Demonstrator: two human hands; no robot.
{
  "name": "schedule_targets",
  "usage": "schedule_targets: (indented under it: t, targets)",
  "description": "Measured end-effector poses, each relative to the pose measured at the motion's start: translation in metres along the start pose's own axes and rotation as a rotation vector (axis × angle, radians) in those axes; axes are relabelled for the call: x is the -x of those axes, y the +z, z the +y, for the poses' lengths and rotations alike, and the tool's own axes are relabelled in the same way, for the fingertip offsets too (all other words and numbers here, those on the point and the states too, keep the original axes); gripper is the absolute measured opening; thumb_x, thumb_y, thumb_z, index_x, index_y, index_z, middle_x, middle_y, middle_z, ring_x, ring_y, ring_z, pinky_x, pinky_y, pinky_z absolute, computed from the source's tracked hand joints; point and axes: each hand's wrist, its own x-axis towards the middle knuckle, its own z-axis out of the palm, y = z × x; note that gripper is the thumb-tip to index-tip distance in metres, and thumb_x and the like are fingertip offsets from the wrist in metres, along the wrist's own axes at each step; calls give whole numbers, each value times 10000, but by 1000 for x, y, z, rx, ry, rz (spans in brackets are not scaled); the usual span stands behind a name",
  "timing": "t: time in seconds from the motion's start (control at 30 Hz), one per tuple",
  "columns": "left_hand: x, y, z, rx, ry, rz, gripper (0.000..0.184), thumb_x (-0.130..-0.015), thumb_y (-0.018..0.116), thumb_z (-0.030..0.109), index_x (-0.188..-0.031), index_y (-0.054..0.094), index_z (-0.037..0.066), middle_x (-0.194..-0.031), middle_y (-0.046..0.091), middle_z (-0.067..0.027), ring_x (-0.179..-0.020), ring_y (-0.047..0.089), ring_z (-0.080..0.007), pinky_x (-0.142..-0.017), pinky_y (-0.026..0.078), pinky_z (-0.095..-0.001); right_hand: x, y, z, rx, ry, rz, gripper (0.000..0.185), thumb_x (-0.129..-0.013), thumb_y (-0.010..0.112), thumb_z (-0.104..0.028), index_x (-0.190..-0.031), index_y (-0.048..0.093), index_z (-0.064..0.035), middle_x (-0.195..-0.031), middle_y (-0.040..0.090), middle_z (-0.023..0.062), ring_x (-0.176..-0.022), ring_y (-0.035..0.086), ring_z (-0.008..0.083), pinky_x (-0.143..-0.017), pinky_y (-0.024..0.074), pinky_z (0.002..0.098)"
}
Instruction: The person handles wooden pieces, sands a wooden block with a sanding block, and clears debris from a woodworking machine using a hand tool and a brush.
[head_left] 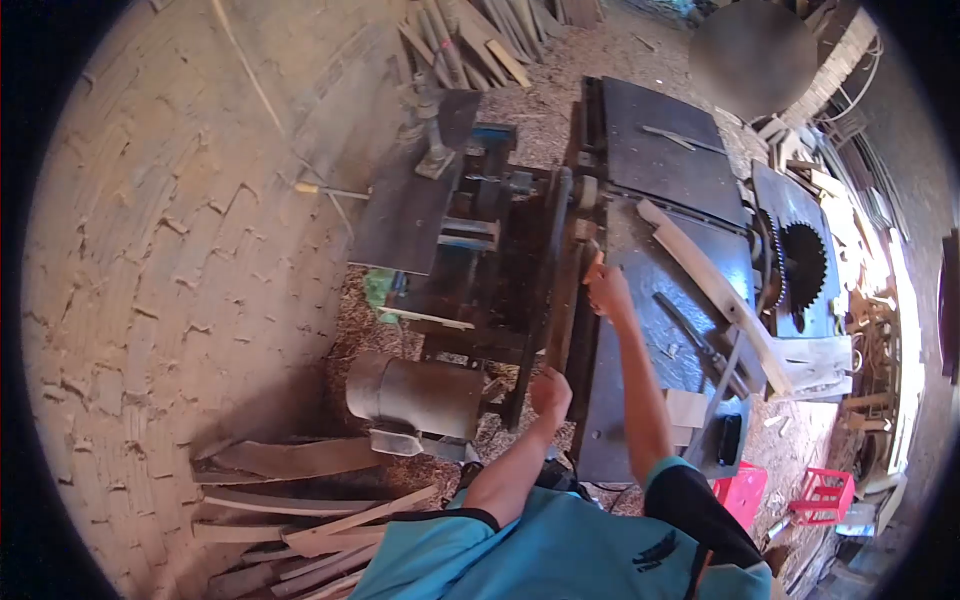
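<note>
My right hand (608,290) is closed on a small orange-brown piece (594,268) at the left edge of the dark metal machine table (620,400). Lower and to the left, my left hand (551,393) is closed beside the long dark rail (572,320); whatever its fingers may hold is hidden. A long pale wooden board (705,275) lies slanting across the table, right of my right hand. Near it rests a dark metal bar (700,340).
A toothed circular blade (803,265) stands right of the table. A cylindrical motor (415,397) sits at lower left, above curved wood pieces (290,500). Red crates (825,495) are at lower right. A brick wall (150,250) rises on the left.
</note>
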Motion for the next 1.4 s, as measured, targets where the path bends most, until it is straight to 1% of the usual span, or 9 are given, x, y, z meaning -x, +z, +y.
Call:
schedule_targets:
  t: [0.07,0.1,0.2,0.4,0.8,0.83,1.07,1.1,1.4]
  targets:
    - [-5,8,1,8,-10,34,528,-835,278,364,-745,593,-51,-759,572,-254,-733,561,-401,-650,453,-473,11,9,-11,-50,-432,480,258,-811,397,-97,-1017,551,-107,-524,525,96,-424,520,220,-379,400,338]
    - [1,3,3,3,-28,37,528,-836,276,364,-749,593,-50,-760,573,-252,-732,561,-401,-649,454,-472,23,3,-19,-36,-381,538,238,-811,408,-101,-996,552,-67,-525,524,113,-421,527,239,-372,389,343]
    - [4,-7,4,-6,-39,-1,509,-838,277,358,-774,597,-33,-784,575,-245,-754,557,-398,-666,449,-473,38,-17,-22,-101,189,-268,238,-806,415,-101,-1002,536,-42,-680,570,199,-642,578,339,-525,433,397]
    - [6,-12,15,12,-64,3,510,-844,261,351,-790,594,-31,-807,569,-252,-780,551,-399,-689,439,-476,51,-6,-29,-195,-182,352,234,-790,431,-86,-985,547,-29,-747,580,211,-740,579,334,-605,448,389]
    - [8,-10,11,1,-69,5,504,-834,285,356,-758,578,-48,-779,567,-258,-762,547,-409,-677,438,-475,23,8,-6,-187,69,22,266,-784,454,-104,-1026,536,-29,-702,558,220,-706,569,353,-606,440,373]
    - [7,-7,9,27,-97,21,503,-834,285,355,-759,579,-47,-780,568,-257,-763,548,-407,-677,439,-471,27,7,-8,-96,-169,221,250,-781,456,-97,-1009,553,-66,-678,558,210,-675,579,332,-586,441,355]
    - [-5,6,-7,3,2,-34,490,-839,272,330,-802,578,-51,-802,562,-266,-770,545,-410,-689,443,-462,27,2,-6,-133,9,35,227,-760,473,-97,-961,568,-57,-728,551,240,-750,554,362,-612,426,420]
    - [1,0,1,26,-43,1,489,-841,268,330,-808,586,-40,-806,564,-259,-775,544,-409,-699,443,-461,30,7,-5,-85,-148,228,226,-755,472,-93,-955,567,-48,-717,549,241,-733,554,366,-604,428,427]
    - [8,-10,13,18,-96,-25,503,-842,258,343,-817,597,-27,-841,564,-256,-825,537,-399,-725,432,-465,38,6,-12,-140,-95,205,198,-751,469,-110,-897,576,-28,-722,543,245,-741,537,393,-630,434,426]
